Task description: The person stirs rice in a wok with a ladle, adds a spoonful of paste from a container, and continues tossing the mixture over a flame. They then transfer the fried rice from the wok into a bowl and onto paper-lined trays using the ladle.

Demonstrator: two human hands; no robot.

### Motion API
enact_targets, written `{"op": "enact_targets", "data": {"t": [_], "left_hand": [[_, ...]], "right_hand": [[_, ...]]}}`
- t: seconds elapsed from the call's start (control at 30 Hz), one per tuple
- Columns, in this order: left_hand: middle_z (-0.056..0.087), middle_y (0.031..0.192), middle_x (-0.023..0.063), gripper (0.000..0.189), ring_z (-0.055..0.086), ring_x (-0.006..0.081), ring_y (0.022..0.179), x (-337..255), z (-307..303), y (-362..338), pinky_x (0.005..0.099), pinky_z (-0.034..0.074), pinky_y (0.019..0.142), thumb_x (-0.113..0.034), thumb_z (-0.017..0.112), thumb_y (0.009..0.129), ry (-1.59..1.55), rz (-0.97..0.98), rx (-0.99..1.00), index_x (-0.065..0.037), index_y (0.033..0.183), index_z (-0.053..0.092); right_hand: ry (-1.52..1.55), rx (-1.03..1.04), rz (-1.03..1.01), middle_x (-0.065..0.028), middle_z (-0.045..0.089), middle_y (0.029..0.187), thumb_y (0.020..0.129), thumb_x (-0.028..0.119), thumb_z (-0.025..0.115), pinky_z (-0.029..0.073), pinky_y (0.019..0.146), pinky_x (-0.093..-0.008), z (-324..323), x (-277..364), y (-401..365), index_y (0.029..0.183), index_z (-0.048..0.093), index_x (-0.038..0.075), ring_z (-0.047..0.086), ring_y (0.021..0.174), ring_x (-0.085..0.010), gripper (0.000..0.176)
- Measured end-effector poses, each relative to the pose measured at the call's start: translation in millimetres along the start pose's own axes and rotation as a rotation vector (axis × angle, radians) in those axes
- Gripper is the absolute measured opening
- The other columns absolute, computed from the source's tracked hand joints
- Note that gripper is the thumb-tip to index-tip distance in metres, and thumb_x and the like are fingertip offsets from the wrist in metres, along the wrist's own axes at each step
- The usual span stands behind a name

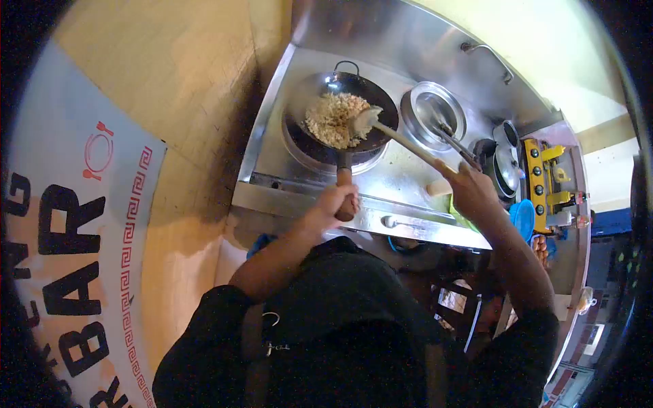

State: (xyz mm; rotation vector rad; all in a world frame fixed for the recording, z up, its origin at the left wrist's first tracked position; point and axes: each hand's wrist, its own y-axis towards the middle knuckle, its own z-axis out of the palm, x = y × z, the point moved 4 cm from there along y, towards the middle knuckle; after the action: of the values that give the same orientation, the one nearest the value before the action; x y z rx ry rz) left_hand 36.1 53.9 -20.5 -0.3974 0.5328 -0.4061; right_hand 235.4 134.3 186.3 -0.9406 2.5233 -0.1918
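My left hand (337,202) is wrapped round the wooden handle (345,207) of a dark wok (382,102) that sits over a burner on the steel cooking counter. Brown fried rice (330,119) lies in the wok, mostly to its left and middle. In my right hand (471,190) is a wok spatula (408,144) with a long pale shaft. Its broad head rests at the right side of the rice, and some grains seem to cover its edge. The fingers of both hands are closed.
Right of the wok stands a round metal pot (413,132) with a ladle (447,130) in it. Farther right are dark pans (505,170), a blue bowl (522,219) and a yellow panel with knobs (537,187). A tap (493,54) juts from the steel backsplash (381,34).
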Motion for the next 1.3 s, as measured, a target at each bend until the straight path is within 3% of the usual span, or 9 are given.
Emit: {"op": "enact_targets", "data": {"t": [0.3, 0.4, 0.53, 0.67, 0.7, 0.83, 0.87, 1.03, 1.3], "left_hand": [[0.050, 0.065, 0.0034, 0.014, 0.051, 0.0141, 0.051, 18, -46, 22, 0.0304, 0.045, 0.049, -0.009, 0.060, 0.081, -0.065, -0.009, 0.073, -0.007, 0.088, 0.048], [0.050, 0.062, 0.0039, 0.009, 0.050, 0.0146, 0.050, 21, -47, 23, 0.0311, 0.045, 0.049, -0.009, 0.058, 0.078, -0.063, 0.000, 0.061, -0.006, 0.074, 0.051], [0.050, 0.061, 0.0039, 0.010, 0.051, 0.0153, 0.051, 2, -48, 23, 0.0315, 0.046, 0.048, -0.009, 0.058, 0.079, 0.054, -0.057, 0.065, -0.006, 0.073, 0.051], [0.052, 0.058, 0.0061, 0.012, 0.055, 0.0173, 0.052, 23, -19, 0, 0.0314, 0.046, 0.047, -0.010, 0.058, 0.079, -0.067, -0.141, 0.025, -0.004, 0.072, 0.051], [0.053, 0.058, 0.0071, 0.012, 0.056, 0.0182, 0.052, 18, 20, -19, 0.0312, 0.046, 0.047, -0.010, 0.058, 0.079, -0.258, -0.177, 0.018, -0.004, 0.072, 0.051], [0.052, 0.062, 0.0025, 0.012, 0.052, 0.0130, 0.051, 14, 51, -47, 0.0294, 0.047, 0.050, -0.015, 0.058, 0.082, 0.325, -0.057, -0.072, -0.005, 0.077, 0.052], [0.053, 0.062, 0.0029, 0.014, 0.052, 0.0130, 0.052, 21, 30, -22, 0.0299, 0.047, 0.050, -0.015, 0.059, 0.081, 0.030, -0.005, 0.000, -0.005, 0.074, 0.052], [0.051, 0.064, 0.0015, 0.012, 0.051, 0.0111, 0.052, 3, -1, 9, 0.0257, 0.046, 0.051, -0.010, 0.059, 0.081, -0.117, -0.089, 0.061, -0.005, 0.075, 0.051], [0.049, 0.062, 0.0037, 0.012, 0.050, 0.0137, 0.051, 15, -52, 27, 0.0302, 0.046, 0.048, -0.010, 0.060, 0.079, 0.034, 0.031, 0.055, -0.006, 0.078, 0.049]], "right_hand": [[0.756, -0.164, 0.256, -0.0342, 0.057, 0.094, 0.075, 0.004, 0.044, 0.044, 0.083, -0.0484, 109, 39, 94, 0.132, 0.040, 0.005, 0.056, 0.090, -0.0475, 0.058], [0.959, -0.204, 0.208, -0.0308, 0.059, 0.098, 0.078, 0.007, 0.044, 0.046, 0.081, -0.0446, 115, 64, 164, 0.133, 0.039, 0.007, 0.058, 0.093, -0.0425, 0.055], [0.630, 0.149, 0.029, -0.0305, 0.060, 0.085, 0.077, 0.003, 0.044, 0.047, 0.074, -0.0490, 82, 86, 108, 0.141, 0.024, 0.012, 0.061, 0.080, -0.0429, 0.067], [0.175, 0.117, -0.037, -0.0220, 0.062, 0.078, 0.084, 0.007, 0.043, 0.051, 0.054, -0.0485, 58, 61, 21, 0.139, 0.027, 0.009, 0.064, 0.065, -0.0343, 0.057], [0.111, 0.089, -0.040, -0.0210, 0.061, 0.078, 0.085, 0.008, 0.044, 0.051, 0.054, -0.0474, 60, 42, 26, 0.139, 0.028, 0.010, 0.064, 0.065, -0.0337, 0.056], [0.036, -0.032, -0.070, -0.0187, 0.059, 0.091, 0.086, 0.009, 0.046, 0.053, 0.056, -0.0412, 12, -12, 10, 0.139, 0.029, 0.018, 0.064, 0.072, -0.0318, 0.057], [-0.023, -0.001, -0.046, -0.0184, 0.058, 0.093, 0.086, 0.010, 0.047, 0.053, 0.057, -0.0407, -3, -18, 4, 0.139, 0.029, 0.018, 0.064, 0.074, -0.0319, 0.057], [-0.143, 0.100, 0.042, -0.0172, 0.059, 0.090, 0.085, 0.014, 0.050, 0.054, 0.061, -0.0397, -2, -25, -3, 0.137, 0.033, 0.023, 0.064, 0.076, -0.0333, 0.056], [0.757, -0.189, 0.139, -0.0295, 0.054, 0.110, 0.075, 0.005, 0.049, 0.045, 0.086, -0.0434, 129, 10, 98, 0.132, 0.039, 0.002, 0.055, 0.100, -0.0438, 0.058]]}}
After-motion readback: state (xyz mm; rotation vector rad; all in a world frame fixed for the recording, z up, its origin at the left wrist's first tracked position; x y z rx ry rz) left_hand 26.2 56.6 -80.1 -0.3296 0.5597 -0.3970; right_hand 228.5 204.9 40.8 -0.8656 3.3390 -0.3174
